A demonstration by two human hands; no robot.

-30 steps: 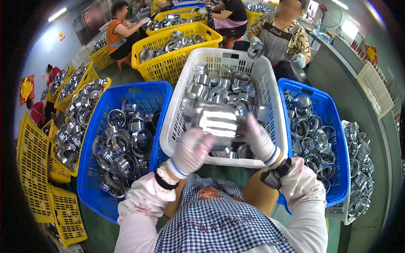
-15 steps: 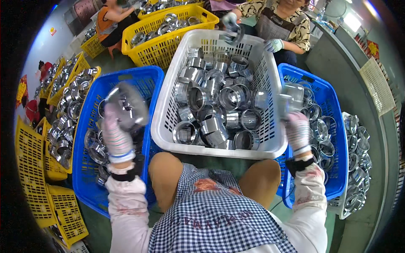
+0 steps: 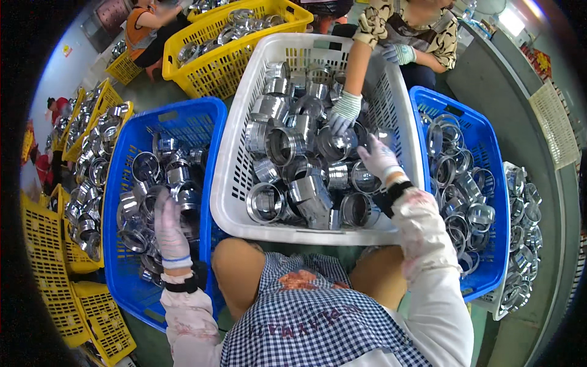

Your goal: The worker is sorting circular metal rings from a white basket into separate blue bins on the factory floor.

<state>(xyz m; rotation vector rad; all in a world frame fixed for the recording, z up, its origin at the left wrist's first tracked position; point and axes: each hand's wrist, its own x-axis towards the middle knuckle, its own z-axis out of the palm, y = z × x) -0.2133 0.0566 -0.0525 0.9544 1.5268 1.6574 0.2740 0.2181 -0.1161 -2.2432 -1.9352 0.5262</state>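
In front of me stands a white plastic basket (image 3: pixel 318 233) with many shiny metal rings, short and cylindrical. My right hand (image 3: pixel 380 160), in a light glove, is over its right side, fingers apart beside a metal ring (image 3: pixel 383 137); nothing shows in its grasp. On the left, my left hand (image 3: pixel 171 229) lies low over the rings in a blue basket (image 3: pixel 219 131). Its fingers are stretched out against a metal ring (image 3: pixel 150 202) and hold nothing that I can see. A co-worker's gloved hand (image 3: pixel 345 113) reaches down to a ring (image 3: pixel 336 145) close to my right hand.
Another blue basket (image 3: pixel 498 183) with rings stands on the right, and more rings (image 3: pixel 520 244) are piled beyond it. Yellow baskets (image 3: pixel 211 76) of rings stand behind and along the left. The co-worker's other gloved hand (image 3: pixel 400 54) is near the white basket's far right corner.
My left hand has lowered into the left blue basket and released its metal part. My right hand has moved left from the right basket into the white one, now without its ring. The co-worker's hand has reached in.
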